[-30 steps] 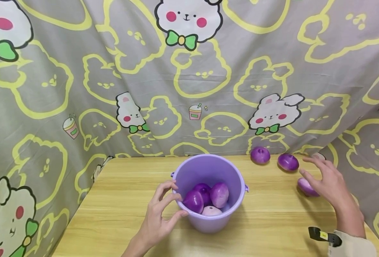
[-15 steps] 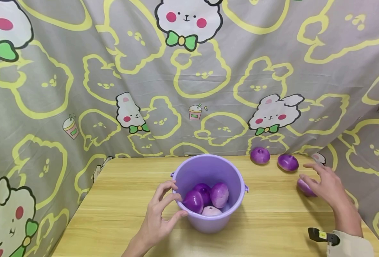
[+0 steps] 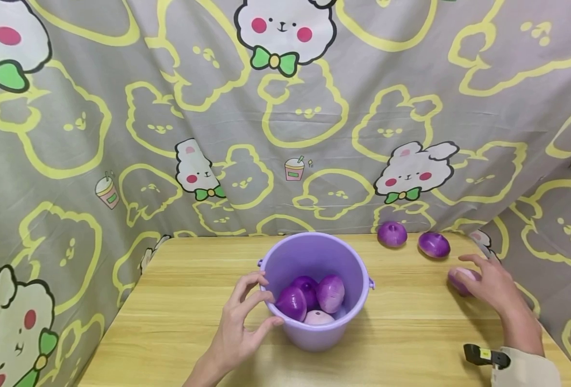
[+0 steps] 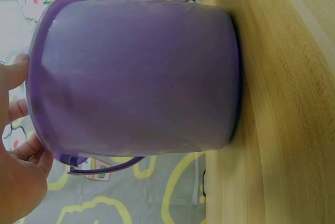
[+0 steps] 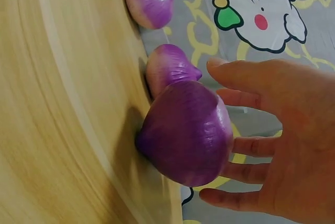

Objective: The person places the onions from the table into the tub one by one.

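Observation:
A purple bucket stands upright on the table, with several purple onions inside. My left hand holds its near left rim with bent fingers and thumb; the left wrist view shows its fingertips at the rim. On the right, my right hand is spread over an onion lying on the table. Seen from the right wrist, the fingers reach behind this onion and the thumb stands off to its side. Part of it is hidden by the hand in the head view.
Two more onions, one at the back and one beside it, lie near the table's far edge. A grey curtain with cartoon bears and rabbits hangs behind the wooden table. The bucket's handle hangs down.
My right hand has lowered slightly and moved in closer over the nearest onion on the right. My left hand and the bucket have not moved.

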A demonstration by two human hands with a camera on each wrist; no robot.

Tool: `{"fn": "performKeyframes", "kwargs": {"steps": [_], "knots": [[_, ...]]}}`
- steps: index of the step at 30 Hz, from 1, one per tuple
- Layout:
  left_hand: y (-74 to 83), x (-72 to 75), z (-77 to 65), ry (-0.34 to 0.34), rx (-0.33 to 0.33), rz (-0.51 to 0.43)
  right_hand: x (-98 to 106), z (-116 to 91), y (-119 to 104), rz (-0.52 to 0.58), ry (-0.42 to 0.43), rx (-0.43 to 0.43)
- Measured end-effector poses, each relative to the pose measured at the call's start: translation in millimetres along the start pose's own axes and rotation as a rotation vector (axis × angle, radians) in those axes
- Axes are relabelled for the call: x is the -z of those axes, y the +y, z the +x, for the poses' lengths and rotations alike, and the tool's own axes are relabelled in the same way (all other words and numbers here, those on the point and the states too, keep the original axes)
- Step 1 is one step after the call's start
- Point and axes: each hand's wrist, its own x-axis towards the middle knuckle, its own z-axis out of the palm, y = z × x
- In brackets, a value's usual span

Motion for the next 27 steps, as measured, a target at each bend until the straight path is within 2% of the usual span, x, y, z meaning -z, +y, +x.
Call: {"fn": "performKeyframes", "kwargs": {"steps": [10, 27], "knots": [[0.5, 0.2, 0.4, -0.004, 0.005, -0.004, -2.9, -0.6, 4.3, -0.024, -0.059, -0.028], [-3.6, -0.8, -2.6, 0.0, -0.006, 0.006, -4.4, 1.2, 8.9, -0.033, -0.104, 0.0]]}}
